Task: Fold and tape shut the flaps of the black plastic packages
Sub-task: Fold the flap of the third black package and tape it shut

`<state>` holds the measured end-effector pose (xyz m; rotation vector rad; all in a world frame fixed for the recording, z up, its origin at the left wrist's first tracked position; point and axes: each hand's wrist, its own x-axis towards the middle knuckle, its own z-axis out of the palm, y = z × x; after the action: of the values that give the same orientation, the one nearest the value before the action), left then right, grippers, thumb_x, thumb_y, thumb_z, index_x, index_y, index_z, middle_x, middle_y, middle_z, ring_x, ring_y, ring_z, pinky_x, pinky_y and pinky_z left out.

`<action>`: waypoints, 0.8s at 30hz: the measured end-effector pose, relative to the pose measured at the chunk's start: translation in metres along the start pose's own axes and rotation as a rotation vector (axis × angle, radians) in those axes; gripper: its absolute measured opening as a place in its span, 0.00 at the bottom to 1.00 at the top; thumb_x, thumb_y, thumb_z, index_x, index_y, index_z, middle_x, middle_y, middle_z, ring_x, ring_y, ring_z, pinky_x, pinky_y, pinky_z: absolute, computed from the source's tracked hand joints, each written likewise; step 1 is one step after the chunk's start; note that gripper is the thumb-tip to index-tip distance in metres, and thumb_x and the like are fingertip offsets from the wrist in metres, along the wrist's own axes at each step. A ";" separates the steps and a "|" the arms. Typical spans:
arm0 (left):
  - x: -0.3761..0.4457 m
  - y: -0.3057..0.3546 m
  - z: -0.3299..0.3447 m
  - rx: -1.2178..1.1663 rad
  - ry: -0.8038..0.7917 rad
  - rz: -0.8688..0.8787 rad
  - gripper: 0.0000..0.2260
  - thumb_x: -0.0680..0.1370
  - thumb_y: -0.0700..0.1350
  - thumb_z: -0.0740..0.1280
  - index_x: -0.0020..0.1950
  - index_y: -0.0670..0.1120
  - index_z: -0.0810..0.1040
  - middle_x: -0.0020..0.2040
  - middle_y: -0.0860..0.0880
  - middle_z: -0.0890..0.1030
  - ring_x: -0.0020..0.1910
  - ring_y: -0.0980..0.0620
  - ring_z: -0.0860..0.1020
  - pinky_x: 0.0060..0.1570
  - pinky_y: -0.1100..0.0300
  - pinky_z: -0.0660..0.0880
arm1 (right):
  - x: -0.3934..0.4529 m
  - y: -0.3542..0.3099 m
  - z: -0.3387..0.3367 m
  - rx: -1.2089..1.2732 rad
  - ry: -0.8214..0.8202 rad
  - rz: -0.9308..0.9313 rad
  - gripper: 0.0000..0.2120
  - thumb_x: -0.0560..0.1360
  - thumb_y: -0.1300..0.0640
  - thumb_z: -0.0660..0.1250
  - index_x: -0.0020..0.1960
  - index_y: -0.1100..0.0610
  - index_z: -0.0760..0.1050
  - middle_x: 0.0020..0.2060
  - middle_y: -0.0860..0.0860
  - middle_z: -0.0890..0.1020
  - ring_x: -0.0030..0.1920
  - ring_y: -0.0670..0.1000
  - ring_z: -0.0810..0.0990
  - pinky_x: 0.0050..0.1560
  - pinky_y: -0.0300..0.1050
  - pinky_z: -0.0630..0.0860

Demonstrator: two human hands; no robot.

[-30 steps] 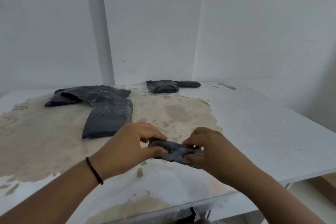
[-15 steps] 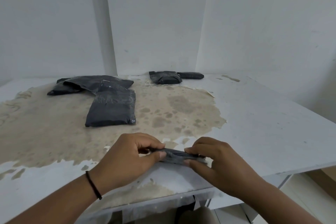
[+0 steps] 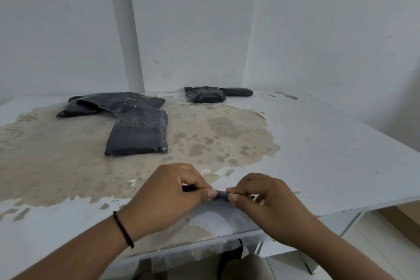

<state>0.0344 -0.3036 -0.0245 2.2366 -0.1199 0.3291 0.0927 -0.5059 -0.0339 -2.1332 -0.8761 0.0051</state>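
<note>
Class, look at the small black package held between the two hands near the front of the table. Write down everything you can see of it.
The small black package is dark, slightly glossy plastic, squeezed into a narrow, flattened strip. Only a short middle stretch shows, plus a dark end under the left hand; the rest is hidden. It lies roughly level, just above or on the table near its front edge; which, I cannot tell. The left hand and right hand pinch it from either side, thumbs nearly meeting. No tape is discernible on it.

Black packages (image 3: 138, 136); white table (image 3: 329, 143), tan blotchy stain (image 3: 216, 138); black wristband (image 3: 123, 229).
</note>
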 end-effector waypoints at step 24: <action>0.005 -0.020 -0.025 -0.040 -0.156 -0.064 0.10 0.70 0.47 0.73 0.50 0.59 0.83 0.47 0.63 0.84 0.48 0.64 0.81 0.52 0.70 0.75 | 0.004 0.001 -0.016 0.216 -0.115 0.249 0.10 0.68 0.41 0.67 0.34 0.44 0.82 0.33 0.43 0.83 0.33 0.41 0.77 0.35 0.29 0.71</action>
<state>0.0386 -0.2719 -0.0230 2.2192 -0.1360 0.1159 0.1008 -0.5150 -0.0229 -2.0387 -0.6378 0.3377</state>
